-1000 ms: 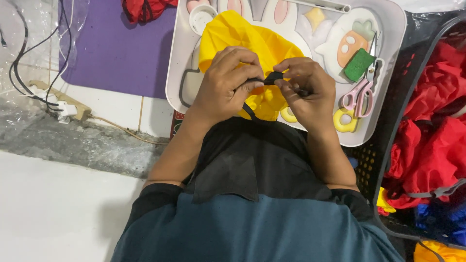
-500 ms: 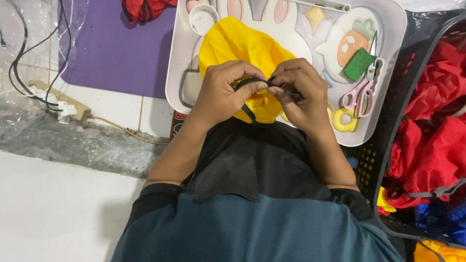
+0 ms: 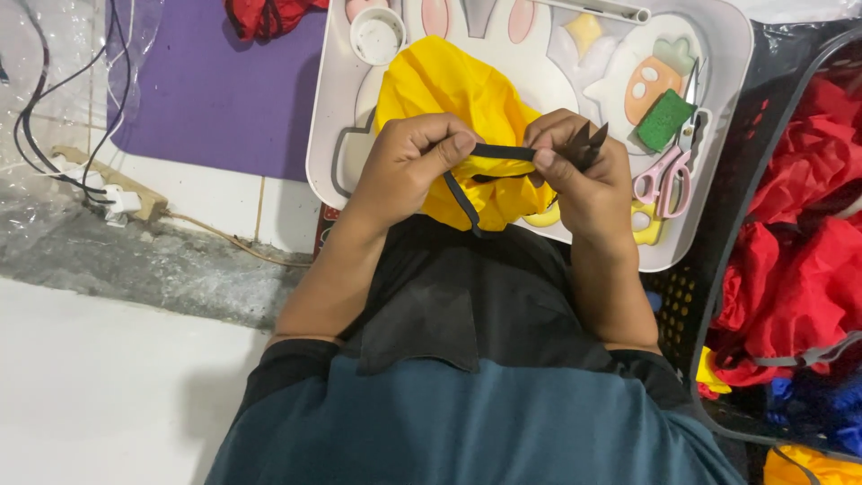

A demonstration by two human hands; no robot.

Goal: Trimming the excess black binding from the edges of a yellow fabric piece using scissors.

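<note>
1. Black strap [image 3: 503, 152] is now pulled taut and flat btwn both hands, right over the yellow fabric piece [image 3: 453, 90]. Half a sec ago it is bunched in a small loop/knot at the fingertips; that bunch is gone.
2. Left hand [image 3: 409, 171] pinches the strap's left end, thumb on top, fingers curled. A loose tail of strap hangs down from this grip across the yellow fabric.
3. Right hand [image 3: 584, 175] clamps the strap's right end; two pointed cut tips of strap stick up past the knuckles, which weren't visible a sec ago.
4. Hands have moved apart vs. before, so the strap now looks drawn snug at the fabric's gathered edge. Whether it runs through a hem or channel: can't tell, fingers cover it.
5. Yellow fabric lies bunched on the white lap tray [image 3: 736, 54], partly under both hands.
6. Right of the fabric, on the same tray: pink scissors [image 3: 663, 175], green sponge block [image 3: 665, 119], yellow ring [image 3: 648, 226].
7. Above-left of the fabric: small white cup [image 3: 377, 36].
8. Far right of the fabric, off the tray: dark basket [image 3: 718, 269] with red fabric pieces [image 3: 790, 269].
</note>
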